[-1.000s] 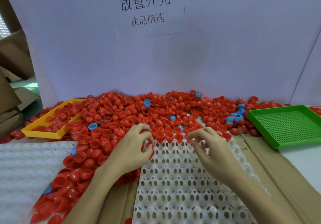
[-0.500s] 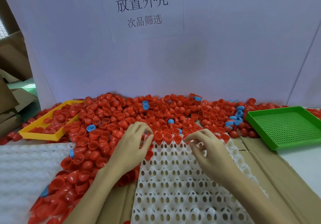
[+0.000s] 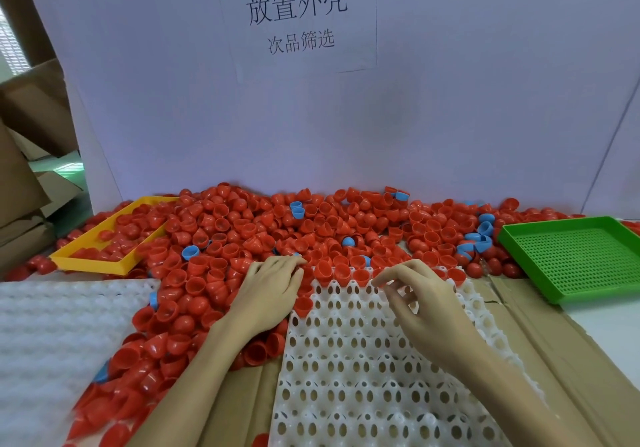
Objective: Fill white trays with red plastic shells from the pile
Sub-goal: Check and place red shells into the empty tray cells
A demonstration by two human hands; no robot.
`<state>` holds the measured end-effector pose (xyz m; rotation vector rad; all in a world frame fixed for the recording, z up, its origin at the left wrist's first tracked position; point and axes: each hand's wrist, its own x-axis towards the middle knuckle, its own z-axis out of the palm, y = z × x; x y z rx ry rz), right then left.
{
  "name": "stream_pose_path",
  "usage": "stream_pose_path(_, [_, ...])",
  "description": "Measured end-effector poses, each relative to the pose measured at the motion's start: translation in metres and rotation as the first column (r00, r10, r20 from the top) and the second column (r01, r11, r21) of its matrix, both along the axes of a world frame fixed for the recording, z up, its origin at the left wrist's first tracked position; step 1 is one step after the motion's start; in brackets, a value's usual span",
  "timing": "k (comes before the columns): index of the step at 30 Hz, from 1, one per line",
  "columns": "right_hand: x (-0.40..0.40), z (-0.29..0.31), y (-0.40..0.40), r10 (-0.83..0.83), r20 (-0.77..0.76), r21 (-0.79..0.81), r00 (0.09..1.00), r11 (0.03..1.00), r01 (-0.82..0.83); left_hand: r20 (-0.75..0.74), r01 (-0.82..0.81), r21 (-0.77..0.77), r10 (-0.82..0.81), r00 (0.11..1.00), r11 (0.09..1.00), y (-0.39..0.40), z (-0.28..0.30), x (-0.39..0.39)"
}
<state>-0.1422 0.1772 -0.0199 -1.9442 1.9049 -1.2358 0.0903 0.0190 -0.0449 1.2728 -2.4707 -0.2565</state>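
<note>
— Cardboard sheets point(image 3: 540, 349) cover your bench, and a pale board with a printed sign point(image 3: 298, 20) closes off the back. What am I picking from?

— From the pile of red shells point(image 3: 263, 235), which runs along the foot of that board and spills down the left side. Stray blue shells point(image 3: 189, 251) are mixed in, so leave those. Your white tray point(image 3: 363, 360) lies on the cardboard right in front of you, and its far edge touches the pile. Only the far row point(image 3: 341, 271) holds shells; every other pocket I can see is bare, so I'd say you've barely started.

— And my hands?

— Your left hand point(image 3: 268, 294) lies palm-down at the tray's far left corner, fingers stretched out over the shells, gripping nothing I can see. Your right hand point(image 3: 420, 299) hovers over the tray's far rows with fingers loosely bent; whether the tips pinch a shell, I cannot tell.

— How will the shells behave?

— They look like thin, hollow half-domes, so expect them to be very light, fairly stiff and smooth. The round side will likely slip, so pinch the open rim with thumb and forefinger. Squeeze gently, since a thin wall could flex or pop away. They may also nest, so check that you lift just one. Leave the second white tray point(image 3: 52, 335) on your left, the yellow tray point(image 3: 86, 262) and the green tray point(image 3: 575, 256) alone.
</note>
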Motion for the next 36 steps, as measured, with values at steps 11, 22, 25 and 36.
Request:
stream_pose_path(11, [0.000,-0.001,0.000,0.003,0.003,-0.003,1.000,1.000,-0.003,-0.196,-0.015,0.030,0.020,0.980,0.999,-0.007,-0.003,0.007])
stream_pose_path(22, [0.000,-0.001,-0.001,0.000,-0.023,0.000,1.000,1.000,0.000,-0.245,0.064,-0.155,-0.101,0.964,0.986,0.009,0.008,0.005])
stream_pose_path(25, [0.001,-0.001,0.000,0.004,-0.027,0.000,1.000,1.000,-0.004,-0.187,0.214,-0.241,-0.261,0.947,0.947,0.017,0.016,0.003])
stream_pose_path(36, [0.002,-0.002,-0.002,-0.001,0.008,-0.016,1.000,1.000,0.001,-0.332,0.193,-0.243,-0.268,0.904,0.951,0.029,0.019,-0.006])
